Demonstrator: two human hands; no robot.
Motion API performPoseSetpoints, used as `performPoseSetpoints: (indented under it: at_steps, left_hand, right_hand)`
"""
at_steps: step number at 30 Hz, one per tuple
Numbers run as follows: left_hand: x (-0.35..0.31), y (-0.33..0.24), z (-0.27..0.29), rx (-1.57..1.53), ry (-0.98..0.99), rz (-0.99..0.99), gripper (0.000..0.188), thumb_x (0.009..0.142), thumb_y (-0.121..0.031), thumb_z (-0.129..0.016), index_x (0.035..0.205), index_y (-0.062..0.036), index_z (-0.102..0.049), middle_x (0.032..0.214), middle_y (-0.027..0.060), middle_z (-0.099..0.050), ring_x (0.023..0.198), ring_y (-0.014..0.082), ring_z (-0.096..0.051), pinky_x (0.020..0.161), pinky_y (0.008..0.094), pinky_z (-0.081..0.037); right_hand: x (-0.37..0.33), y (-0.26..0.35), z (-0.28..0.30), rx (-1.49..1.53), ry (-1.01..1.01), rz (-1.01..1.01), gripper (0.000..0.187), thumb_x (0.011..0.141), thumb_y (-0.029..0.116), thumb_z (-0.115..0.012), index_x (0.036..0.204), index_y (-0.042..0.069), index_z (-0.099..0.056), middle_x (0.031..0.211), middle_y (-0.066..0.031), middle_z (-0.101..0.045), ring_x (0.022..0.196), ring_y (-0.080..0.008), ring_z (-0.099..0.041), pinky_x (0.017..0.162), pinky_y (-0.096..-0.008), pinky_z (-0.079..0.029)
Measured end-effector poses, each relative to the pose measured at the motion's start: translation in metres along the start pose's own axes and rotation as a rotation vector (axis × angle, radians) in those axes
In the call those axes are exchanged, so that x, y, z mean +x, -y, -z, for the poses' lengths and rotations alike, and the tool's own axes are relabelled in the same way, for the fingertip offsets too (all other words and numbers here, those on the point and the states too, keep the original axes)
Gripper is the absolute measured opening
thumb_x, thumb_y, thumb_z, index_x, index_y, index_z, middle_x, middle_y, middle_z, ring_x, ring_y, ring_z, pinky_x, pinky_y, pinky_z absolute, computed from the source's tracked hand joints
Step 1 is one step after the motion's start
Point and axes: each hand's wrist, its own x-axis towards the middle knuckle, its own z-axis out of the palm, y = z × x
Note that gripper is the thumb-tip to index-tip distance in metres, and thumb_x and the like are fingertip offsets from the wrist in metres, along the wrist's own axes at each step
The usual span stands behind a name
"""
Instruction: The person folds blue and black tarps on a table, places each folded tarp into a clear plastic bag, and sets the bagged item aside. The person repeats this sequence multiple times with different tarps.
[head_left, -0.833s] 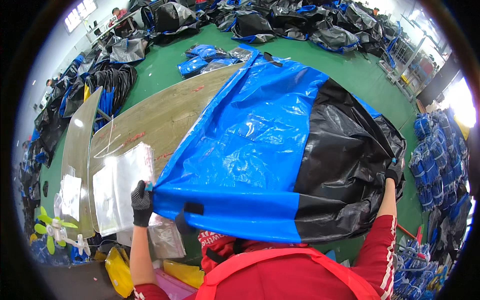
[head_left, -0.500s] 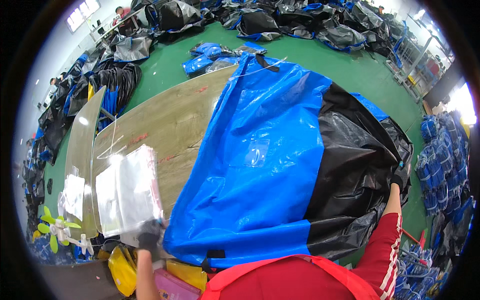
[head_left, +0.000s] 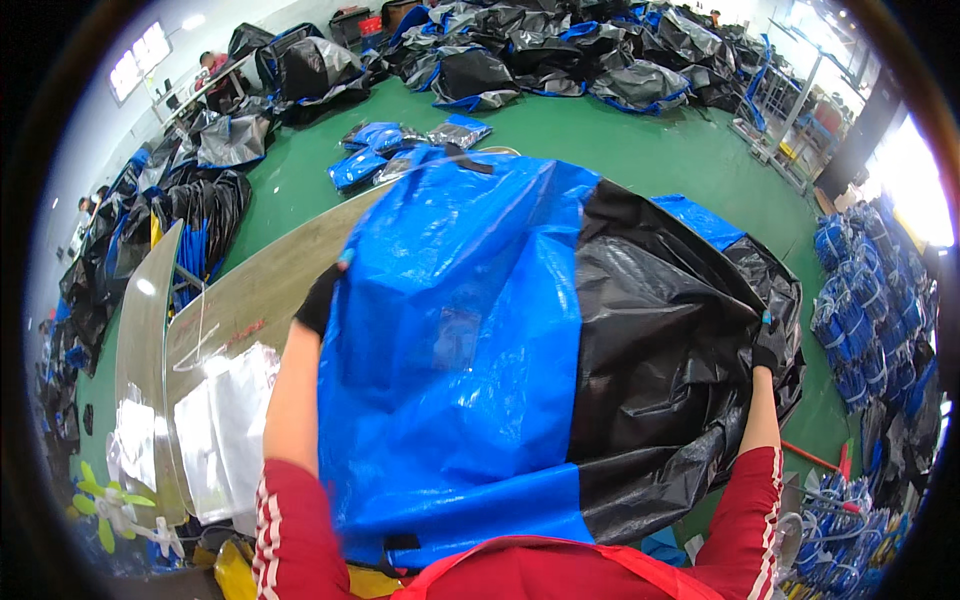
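Note:
A large blue and black tarpaulin bag (head_left: 455,330) lies spread over a worktable (head_left: 310,240), with a small clear pocket (head_left: 458,338) on its blue part. At the bag's left edge, my left hand (head_left: 318,302), in a dark glove with bare fingertips, is closed on the blue material. My right hand (head_left: 765,352), gloved the same way, grips the black end on the right. Black straps (head_left: 468,160) show at the far and near edges of the blue part. Shiny clear plastic sheets (head_left: 228,425) lie on the table, left of my left forearm.
Folded blue packages (head_left: 365,160) sit on the green floor beyond the table. Heaps of black and blue bags (head_left: 470,75) line the far side and the left. Bundled blue goods (head_left: 850,300) are stacked at right. A small green-bladed fan (head_left: 108,495) stands at lower left.
My left hand has moved from beside the plastic sheets up to the bag's left edge and taken hold. That edge now covers more of the table. My right hand keeps its grip.

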Motion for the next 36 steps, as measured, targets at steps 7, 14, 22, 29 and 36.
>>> performPoseSetpoints:
  at_steps: [7, 14, 22, 29, 36]
  left_hand:
    - [-0.098, -0.027, 0.023, 0.801, -0.442, -0.096, 0.078, 0.094, -0.059, -0.046, 0.146, -0.0018, -0.033, 0.138, 0.019, -0.048, 0.118, 0.0254, -0.052, 0.099, 0.0375, -0.043]
    - [-0.164, 0.003, 0.097, 0.792, -0.317, 0.244, 0.053, 0.095, -0.054, -0.049, 0.105, -0.0038, -0.065, 0.096, 0.0064, -0.063, 0.087, 0.0158, -0.055, 0.078, 0.0315, -0.045]
    - [-0.264, -0.039, 0.274, 1.384, -1.262, 0.08, 0.047, 0.091, -0.047, -0.053, 0.089, -0.0021, -0.067, 0.074, 0.0158, -0.062, 0.07, 0.0265, -0.062, 0.062, 0.0466, -0.043]
    - [-0.287, 0.027, 0.293, 1.759, -1.005, 0.607, 0.053, 0.08, -0.033, -0.064, 0.121, 0.0005, -0.059, 0.117, 0.0267, -0.061, 0.114, 0.0375, -0.056, 0.099, 0.0413, -0.043]
    - [-0.124, -0.069, 0.248, 1.202, -1.158, -0.049, 0.076, 0.088, -0.057, -0.05, 0.137, -0.0004, -0.039, 0.132, 0.029, -0.049, 0.123, 0.044, -0.046, 0.102, 0.0459, -0.038]
  right_hand:
    - [-0.007, 0.178, -0.044, 0.301, -0.071, 0.574, 0.039, 0.089, 0.039, -0.061, 0.105, 0.003, -0.063, 0.091, -0.0224, -0.065, 0.084, -0.0413, -0.061, 0.071, -0.0426, -0.048]
    - [-0.07, 0.303, -0.049, 0.798, 0.284, 0.182, 0.045, 0.092, 0.037, -0.06, 0.102, -0.007, -0.062, 0.096, -0.0251, -0.067, 0.088, -0.0367, -0.066, 0.077, -0.039, -0.051]
    - [-0.049, 0.267, -0.05, 0.313, 0.363, 0.277, 0.048, 0.094, 0.045, -0.049, 0.121, 0.006, -0.06, 0.108, -0.0284, -0.061, 0.104, -0.0425, -0.059, 0.085, -0.0454, -0.049]
    - [-0.064, 0.246, -0.092, 0.13, 0.399, 0.429, 0.048, 0.095, 0.049, -0.042, 0.129, 0.018, -0.056, 0.09, -0.0273, -0.064, 0.083, -0.046, -0.062, 0.067, -0.0525, -0.047]
    - [-0.066, 0.244, -0.104, -0.024, 0.307, 0.465, 0.042, 0.096, 0.039, -0.049, 0.124, 0.009, -0.058, 0.079, -0.0273, -0.063, 0.068, -0.0445, -0.061, 0.058, -0.0503, -0.045]
